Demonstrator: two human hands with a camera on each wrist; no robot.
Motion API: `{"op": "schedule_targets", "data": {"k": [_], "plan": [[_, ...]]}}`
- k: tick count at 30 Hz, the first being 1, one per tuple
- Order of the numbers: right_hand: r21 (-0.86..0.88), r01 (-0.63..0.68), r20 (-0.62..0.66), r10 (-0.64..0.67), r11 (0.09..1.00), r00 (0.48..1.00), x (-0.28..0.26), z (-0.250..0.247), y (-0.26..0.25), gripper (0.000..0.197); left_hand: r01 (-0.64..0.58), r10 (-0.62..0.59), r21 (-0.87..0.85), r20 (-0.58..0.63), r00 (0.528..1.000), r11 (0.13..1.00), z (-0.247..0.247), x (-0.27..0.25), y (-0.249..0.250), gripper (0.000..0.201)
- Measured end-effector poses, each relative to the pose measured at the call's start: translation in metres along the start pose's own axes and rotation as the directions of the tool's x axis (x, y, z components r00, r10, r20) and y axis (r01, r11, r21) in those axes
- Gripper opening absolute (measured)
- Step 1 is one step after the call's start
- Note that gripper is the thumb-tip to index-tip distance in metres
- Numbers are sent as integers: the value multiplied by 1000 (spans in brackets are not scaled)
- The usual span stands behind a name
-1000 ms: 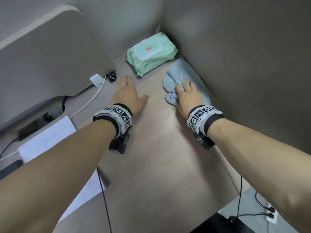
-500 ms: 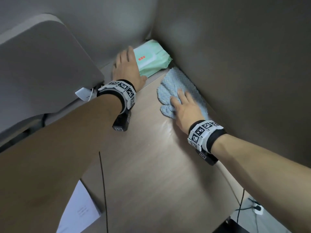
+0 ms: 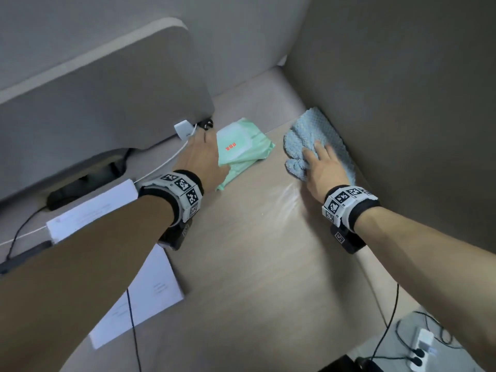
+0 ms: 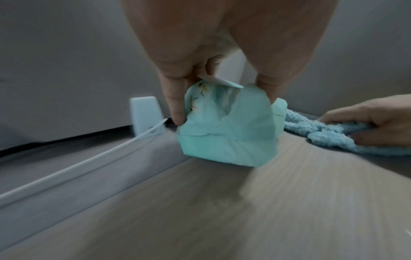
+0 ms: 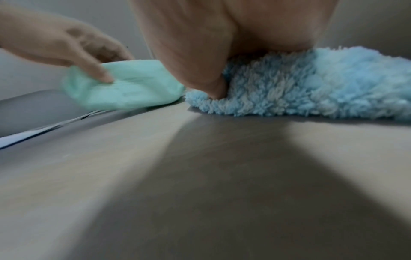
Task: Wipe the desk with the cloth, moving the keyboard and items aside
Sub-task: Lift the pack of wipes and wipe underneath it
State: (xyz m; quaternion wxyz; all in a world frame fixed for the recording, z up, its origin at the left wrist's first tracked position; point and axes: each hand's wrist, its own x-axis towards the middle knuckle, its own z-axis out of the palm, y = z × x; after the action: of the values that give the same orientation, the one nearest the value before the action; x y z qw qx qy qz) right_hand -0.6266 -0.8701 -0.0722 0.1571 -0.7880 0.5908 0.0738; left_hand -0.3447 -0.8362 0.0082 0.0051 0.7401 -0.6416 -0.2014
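Observation:
My left hand (image 3: 204,154) grips the near end of a green wet-wipe pack (image 3: 241,149); in the left wrist view the fingers (image 4: 177,112) and thumb pinch its crumpled end (image 4: 227,137). The pack hangs tilted by the step between the wooden desk top (image 3: 255,251) and the grey back strip. My right hand (image 3: 322,167) lies flat on a fluffy blue cloth (image 3: 314,135), pressing it onto the desk against the right partition. The right wrist view shows the cloth (image 5: 311,88) under the palm and the pack (image 5: 133,88) to its left. No keyboard is in view.
A big grey monitor back (image 3: 107,89) stands at the left. A white plug (image 3: 183,130) with a white cable sits at its foot. A white box (image 3: 91,210) and sheets of paper (image 3: 145,296) lie under my left arm. A power strip (image 3: 421,347) lies on the floor.
My left hand reached into the back corner, took hold of the green pack and pulled it left and nearer. The right hand stayed on the cloth by the partition.

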Motion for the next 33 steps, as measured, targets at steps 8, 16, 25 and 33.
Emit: {"op": "schedule_targets", "data": {"k": [8,16,25,33], "plan": [[-47,7,-27,-8,999,1000,94,-26,-58,56,233,-233,-89,8,972,968,-2,-68,-86,72],[-85,483,107,-474,872,874,78,-8,-133,62,337,-342,-147,-6,940,930,3,-84,-121,76],[-115,127,-60,-134,985,989,150,-39,-100,46,355,-356,-124,17,934,926,7,-81,-121,72],[-66,233,-44,-236,970,971,108,-27,-45,62,376,-375,-106,26,927,921,5,-81,-117,72]]}}
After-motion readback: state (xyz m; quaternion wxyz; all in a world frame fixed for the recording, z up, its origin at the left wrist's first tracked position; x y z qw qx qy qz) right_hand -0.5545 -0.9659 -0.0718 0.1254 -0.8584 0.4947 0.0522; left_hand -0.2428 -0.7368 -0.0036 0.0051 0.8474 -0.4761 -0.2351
